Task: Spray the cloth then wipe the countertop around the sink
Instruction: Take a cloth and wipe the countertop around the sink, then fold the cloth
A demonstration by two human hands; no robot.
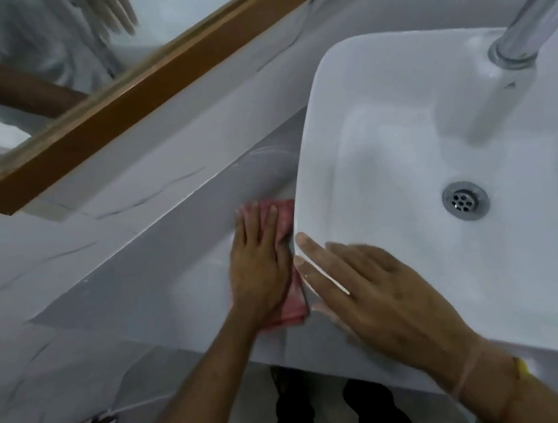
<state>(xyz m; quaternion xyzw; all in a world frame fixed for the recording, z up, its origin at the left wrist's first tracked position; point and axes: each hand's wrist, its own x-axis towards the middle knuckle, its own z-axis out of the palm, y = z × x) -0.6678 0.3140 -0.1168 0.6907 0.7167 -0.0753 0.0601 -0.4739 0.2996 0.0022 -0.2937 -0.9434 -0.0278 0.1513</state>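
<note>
Far left: wood-framed mirror (140, 88), brown frame running diagonally above a pale grey backsplash with thin dark veins; blurred reflection of a hand in the glass.

Countertop (161, 282): smooth grey slab, matte with a slight sheen, faint wipe streaks near the basin's back corner. Marble-look tile beside and below it.

Left hand (259, 268): palm down, flat, fingers together and extended, pressing the cloth (289, 308) onto the countertop. Cloth is pink-red, looks folded, thin woven texture. It lies directly under the hand, showing beyond the fingertips and along the hand's right edge down to the wrist. Its right edge sits tight against the base of the sink wall, in the seam where basin meets counter.

Right hand (379, 290): open, fingers loosely spread and extended, laid flat across the sink's near-left corner rim, holding nothing. Fingertips just beside the cloth; cannot tell if they touch it. Thin pale band on the wrist, a bit of yellow next to it.

Sink (315, 145): white glossy ceramic vessel basin, rounded-rectangle shape, sitting on top of the counter. Round chrome drain (465, 201) with perforated strainer in the bowl. Chrome tubular faucet (525, 16) at top right, mounted on the basin deck.
</note>
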